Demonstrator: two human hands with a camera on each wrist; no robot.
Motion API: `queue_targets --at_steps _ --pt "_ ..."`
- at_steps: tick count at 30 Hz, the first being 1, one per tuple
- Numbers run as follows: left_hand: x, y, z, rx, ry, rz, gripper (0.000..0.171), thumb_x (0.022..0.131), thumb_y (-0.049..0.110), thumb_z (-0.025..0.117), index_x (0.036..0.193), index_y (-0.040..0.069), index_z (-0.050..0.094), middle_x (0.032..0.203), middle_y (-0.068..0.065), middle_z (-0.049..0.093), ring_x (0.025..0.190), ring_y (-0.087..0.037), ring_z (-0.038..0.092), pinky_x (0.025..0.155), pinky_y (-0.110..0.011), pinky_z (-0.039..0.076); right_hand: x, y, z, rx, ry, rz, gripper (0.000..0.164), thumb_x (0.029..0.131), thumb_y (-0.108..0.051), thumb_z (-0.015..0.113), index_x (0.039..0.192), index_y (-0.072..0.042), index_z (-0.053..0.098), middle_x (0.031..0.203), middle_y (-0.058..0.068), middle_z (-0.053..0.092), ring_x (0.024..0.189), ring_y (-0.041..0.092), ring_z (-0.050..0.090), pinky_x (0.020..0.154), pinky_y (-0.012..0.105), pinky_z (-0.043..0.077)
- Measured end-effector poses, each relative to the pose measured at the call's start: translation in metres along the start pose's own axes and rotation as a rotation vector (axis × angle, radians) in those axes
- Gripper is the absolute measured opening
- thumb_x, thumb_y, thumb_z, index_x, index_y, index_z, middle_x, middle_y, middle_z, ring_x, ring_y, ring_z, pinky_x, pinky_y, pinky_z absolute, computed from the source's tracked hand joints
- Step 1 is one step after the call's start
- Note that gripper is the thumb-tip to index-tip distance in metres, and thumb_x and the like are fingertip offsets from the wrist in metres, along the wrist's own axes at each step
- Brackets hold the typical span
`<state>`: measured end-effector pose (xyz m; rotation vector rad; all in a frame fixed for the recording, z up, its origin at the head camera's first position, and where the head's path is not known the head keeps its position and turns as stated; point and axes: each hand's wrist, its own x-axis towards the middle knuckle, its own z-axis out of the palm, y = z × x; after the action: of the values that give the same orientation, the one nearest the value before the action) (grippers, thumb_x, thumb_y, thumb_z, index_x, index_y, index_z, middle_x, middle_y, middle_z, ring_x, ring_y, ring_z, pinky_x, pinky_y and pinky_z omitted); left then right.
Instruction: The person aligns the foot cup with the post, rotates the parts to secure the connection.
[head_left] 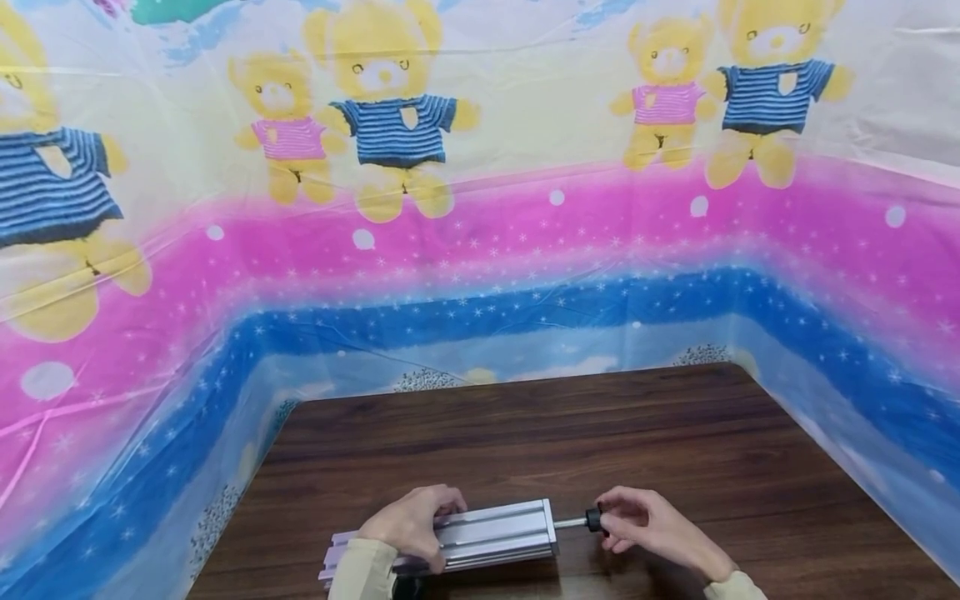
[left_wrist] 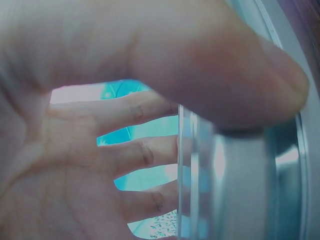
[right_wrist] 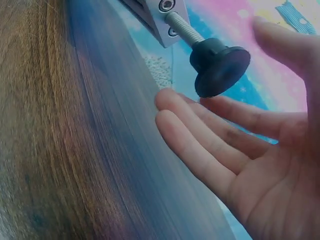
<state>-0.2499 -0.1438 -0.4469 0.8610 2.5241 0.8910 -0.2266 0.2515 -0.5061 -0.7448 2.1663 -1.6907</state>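
Observation:
A silver aluminium profile (head_left: pixel 495 533) lies roughly level above the dark table, its right end closed by a plate. My left hand (head_left: pixel 408 525) grips it, with the thumb on the near side and fingers on the far side; the left wrist view shows the thumb (left_wrist: pixel 260 85) pressed on the metal. From the end plate a threaded rod (right_wrist: pixel 184 29) sticks out and carries a black levelling foot (right_wrist: pixel 220 67). Around this foot my right hand (head_left: pixel 648 529) is held with fingers loosely bent. Its thumb stands apart from the foot; whether a fingertip touches the rim I cannot tell.
The brown wooden table (head_left: pixel 525 442) reaches back to a printed cloth (head_left: pixel 480 250) with teddy bears, which hangs around it on the visible sides. At the profile's left end a pale lilac part (head_left: pixel 336 554) shows beside my left sleeve (head_left: pixel 363 571).

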Motion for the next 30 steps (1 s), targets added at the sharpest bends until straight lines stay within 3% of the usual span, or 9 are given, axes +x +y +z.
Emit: queue_targets --at_steps 5,13,21,30 --pt "0.0007 -0.0018 -0.0005 -0.002 -0.009 -0.019 0.06 0.053 0.0 0.084 0.108 0.019 0.067 0.102 0.004 0.059 0.087 -0.014 0.052 0.076 -0.033 0.048 -0.0005 -0.0012 0.0002 -0.06 0.024 -0.029 0.049 0.099 -0.015 0.063 0.139 0.009 0.049 0.127 0.025 0.061 0.101 0.017 0.07 0.082 0.033 0.058" --pt "0.0014 -0.0042 0.0021 -0.003 -0.008 -0.031 0.061 0.052 0.001 0.084 0.107 0.021 0.067 0.102 0.004 0.059 0.087 -0.015 0.053 0.075 -0.033 0.048 -0.0008 0.0029 -0.0001 -0.073 0.027 -0.072 0.041 0.096 -0.013 0.067 0.131 0.008 0.058 0.112 0.017 0.071 0.096 0.011 0.071 0.081 0.028 0.058" --pt "0.0015 -0.003 0.0024 -0.017 -0.006 -0.032 0.062 0.051 -0.002 0.083 0.106 0.021 0.068 0.103 0.003 0.06 0.088 -0.015 0.053 0.075 -0.034 0.048 0.0011 0.0044 -0.0033 -0.012 -0.031 -0.069 0.03 0.102 -0.013 0.057 0.118 0.012 0.062 0.1 0.03 0.072 0.083 0.018 0.075 0.073 0.043 0.06" --pt "0.0012 -0.0024 0.0034 -0.029 0.006 -0.017 0.062 0.05 -0.002 0.082 0.106 0.02 0.067 0.101 0.004 0.06 0.086 -0.014 0.053 0.075 -0.031 0.047 0.0042 0.0041 0.0006 -0.055 -0.006 0.007 0.042 0.108 -0.021 0.045 0.101 0.014 0.067 0.084 0.011 0.077 0.069 0.02 0.075 0.064 0.043 0.06"
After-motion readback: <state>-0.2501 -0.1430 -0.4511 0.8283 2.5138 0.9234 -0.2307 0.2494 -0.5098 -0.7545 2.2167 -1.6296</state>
